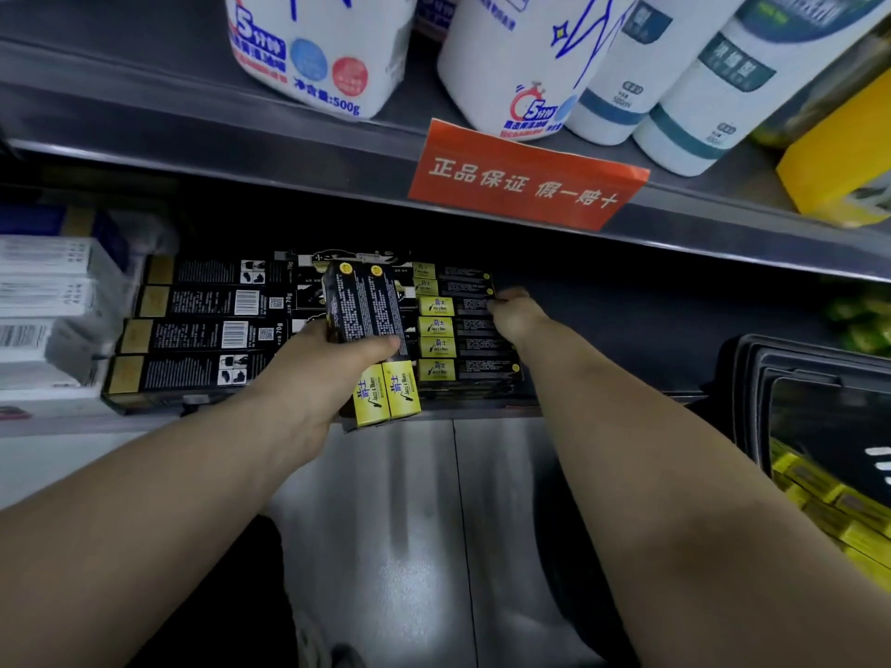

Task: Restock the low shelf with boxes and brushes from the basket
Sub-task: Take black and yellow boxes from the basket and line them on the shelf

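Forearms reach in from near. Left hand grips two boxes over the low shelf. Right hand touches the right end of the stacked boxes; I cannot tell its grip. This looks like the placing step, and next the pair needs slotting beside that stack. Basket sits near right.

Head-worn view, downward, near low shelf

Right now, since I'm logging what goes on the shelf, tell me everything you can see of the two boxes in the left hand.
The two boxes are long, black, cardboard-looking cartons held side by side. Fine white print covers their tops, a round yellow sticker marks each far end, and the near ends are yellow with black lettering. The left hand grips them, thumb across the top, tilted over the front edge of the low shelf.
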`<action>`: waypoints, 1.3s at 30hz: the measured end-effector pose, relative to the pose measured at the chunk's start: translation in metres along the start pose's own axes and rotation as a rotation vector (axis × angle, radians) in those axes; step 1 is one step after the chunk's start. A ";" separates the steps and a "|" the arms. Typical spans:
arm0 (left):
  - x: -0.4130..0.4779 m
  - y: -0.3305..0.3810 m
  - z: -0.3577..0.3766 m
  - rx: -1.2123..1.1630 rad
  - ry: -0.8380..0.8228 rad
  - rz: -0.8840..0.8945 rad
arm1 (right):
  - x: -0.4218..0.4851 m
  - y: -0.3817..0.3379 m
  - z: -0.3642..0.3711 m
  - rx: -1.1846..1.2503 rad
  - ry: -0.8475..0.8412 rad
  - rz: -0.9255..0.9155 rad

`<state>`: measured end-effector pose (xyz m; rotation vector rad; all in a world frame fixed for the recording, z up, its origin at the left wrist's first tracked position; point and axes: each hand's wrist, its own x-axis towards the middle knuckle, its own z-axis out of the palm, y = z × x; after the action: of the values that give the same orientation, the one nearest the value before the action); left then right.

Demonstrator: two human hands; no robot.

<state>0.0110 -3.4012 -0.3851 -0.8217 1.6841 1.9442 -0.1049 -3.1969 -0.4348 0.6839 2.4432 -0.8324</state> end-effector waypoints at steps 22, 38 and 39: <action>-0.011 0.005 0.003 0.013 -0.061 0.027 | -0.073 -0.033 -0.038 0.602 -0.220 -0.091; 0.003 0.012 0.001 0.092 0.110 0.196 | 0.021 -0.013 -0.014 0.220 0.094 -0.003; 0.003 0.011 0.002 0.102 0.113 0.193 | 0.022 -0.012 -0.011 0.185 0.074 0.009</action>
<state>0.0013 -3.4014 -0.3785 -0.7685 1.9767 1.9485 -0.1317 -3.1916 -0.4343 0.8048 2.4464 -1.0562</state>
